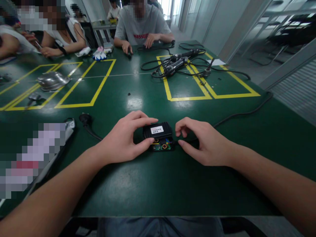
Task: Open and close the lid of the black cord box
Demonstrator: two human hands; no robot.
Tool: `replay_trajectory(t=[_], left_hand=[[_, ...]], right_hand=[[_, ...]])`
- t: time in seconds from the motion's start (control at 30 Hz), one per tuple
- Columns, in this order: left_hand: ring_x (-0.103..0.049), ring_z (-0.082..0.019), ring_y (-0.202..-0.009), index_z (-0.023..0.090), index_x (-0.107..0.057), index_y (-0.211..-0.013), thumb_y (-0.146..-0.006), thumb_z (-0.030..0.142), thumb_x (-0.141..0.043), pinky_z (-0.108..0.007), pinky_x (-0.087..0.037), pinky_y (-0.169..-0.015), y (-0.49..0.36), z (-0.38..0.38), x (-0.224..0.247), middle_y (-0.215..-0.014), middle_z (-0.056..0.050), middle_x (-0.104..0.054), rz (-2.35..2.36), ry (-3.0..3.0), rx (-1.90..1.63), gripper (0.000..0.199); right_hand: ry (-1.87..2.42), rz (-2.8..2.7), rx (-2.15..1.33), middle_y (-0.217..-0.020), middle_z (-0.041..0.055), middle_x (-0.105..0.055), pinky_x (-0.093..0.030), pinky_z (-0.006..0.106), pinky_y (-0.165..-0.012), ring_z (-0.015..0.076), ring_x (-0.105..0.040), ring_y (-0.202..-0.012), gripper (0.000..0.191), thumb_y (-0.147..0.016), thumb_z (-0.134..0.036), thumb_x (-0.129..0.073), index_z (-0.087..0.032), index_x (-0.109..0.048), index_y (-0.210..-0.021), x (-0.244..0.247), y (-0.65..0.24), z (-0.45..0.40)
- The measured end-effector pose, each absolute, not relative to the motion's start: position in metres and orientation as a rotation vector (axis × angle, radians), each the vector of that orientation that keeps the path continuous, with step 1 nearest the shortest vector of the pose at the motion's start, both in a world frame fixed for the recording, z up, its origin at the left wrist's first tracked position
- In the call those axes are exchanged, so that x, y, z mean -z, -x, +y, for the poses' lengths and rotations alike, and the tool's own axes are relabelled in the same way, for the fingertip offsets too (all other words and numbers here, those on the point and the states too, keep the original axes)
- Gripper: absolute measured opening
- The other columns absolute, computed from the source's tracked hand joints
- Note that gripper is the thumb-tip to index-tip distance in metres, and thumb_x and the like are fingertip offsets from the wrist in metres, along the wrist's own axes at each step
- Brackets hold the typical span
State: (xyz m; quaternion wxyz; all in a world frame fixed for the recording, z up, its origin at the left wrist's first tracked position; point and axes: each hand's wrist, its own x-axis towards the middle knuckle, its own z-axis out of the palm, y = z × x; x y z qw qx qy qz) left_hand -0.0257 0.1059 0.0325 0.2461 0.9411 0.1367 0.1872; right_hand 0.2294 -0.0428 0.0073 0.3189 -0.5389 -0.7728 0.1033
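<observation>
A small black electronics case (167, 129), its lid shifted askew and bearing a white label, lies on the green table in front of me. Below the lid, a circuit board (163, 146) with round coils shows in the open lower part. My left hand (127, 140) grips the case from the left, thumb at the near side and index finger along the far edge. Beside the case's right end, my right hand (208, 141) has thumb and curled fingers apart around a gap. A black cable (237, 115) runs past the right hand; any touch there is hidden.
A black plug (85, 118) on a cord lies left of my left hand. Tangled cabled tools (175, 64) rest across yellow tape at the back right. A metal part (53, 80) and a blurred packet (37, 154) are on the left. A person (143, 26) sits opposite.
</observation>
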Motion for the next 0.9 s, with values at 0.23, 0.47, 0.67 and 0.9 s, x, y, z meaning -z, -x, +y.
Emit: replay_trajectory(t=[0.23, 0.47, 0.67, 0.9], left_hand=[[-0.07, -0.025, -0.115, 0.02, -0.077, -0.137, -0.099, 0.024, -0.075, -0.041, -0.059, -0.105, 0.023, 0.0979, -0.0306, -0.123, -0.008, -0.075, 0.227, -2.551, -0.241, 0.039], [-0.071, -0.024, -0.112, 0.02, -0.076, -0.139, -0.099, 0.022, -0.074, -0.037, -0.058, -0.102, 0.0224, 0.0974, -0.0315, -0.121, -0.007, -0.073, 0.227, -2.547, -0.227, 0.04], [-0.07, -0.023, -0.109, 0.021, -0.076, -0.139, -0.1, 0.021, -0.075, -0.036, -0.057, -0.097, 0.0222, 0.0976, -0.0312, -0.118, -0.007, -0.071, 0.23, -2.537, -0.216, 0.039], [-0.068, -0.024, -0.105, 0.021, -0.076, -0.136, -0.101, 0.022, -0.072, -0.037, -0.055, -0.092, 0.0225, 0.0956, -0.0323, -0.112, -0.006, -0.068, 0.236, -2.565, -0.198, 0.035]], right_hand=[[1.356, -2.137, -0.353, -0.106, 0.0073, -0.074, -0.054, 0.037, -0.079, 0.0227, -0.068, -0.088, 0.034, -0.096, -0.027, -0.071, -0.019, -0.065, -0.128, -0.0059, -0.2306, -0.0433], [1.389, -2.131, -0.343, -0.102, 0.0058, -0.076, -0.056, 0.034, -0.078, 0.0225, -0.072, -0.091, 0.024, -0.097, -0.026, -0.08, -0.02, -0.073, -0.118, -0.0044, -0.2298, -0.0393], [1.406, -2.133, -0.338, -0.1, 0.0053, -0.077, -0.057, 0.033, -0.076, 0.0216, -0.072, -0.088, 0.026, -0.093, -0.024, -0.086, -0.02, -0.074, -0.116, -0.0048, -0.2298, -0.0397], [1.419, -2.129, -0.32, -0.099, 0.005, -0.076, -0.056, 0.032, -0.075, 0.0223, -0.073, -0.088, 0.029, -0.09, -0.022, -0.09, -0.02, -0.073, -0.114, -0.0035, -0.2283, -0.0401]])
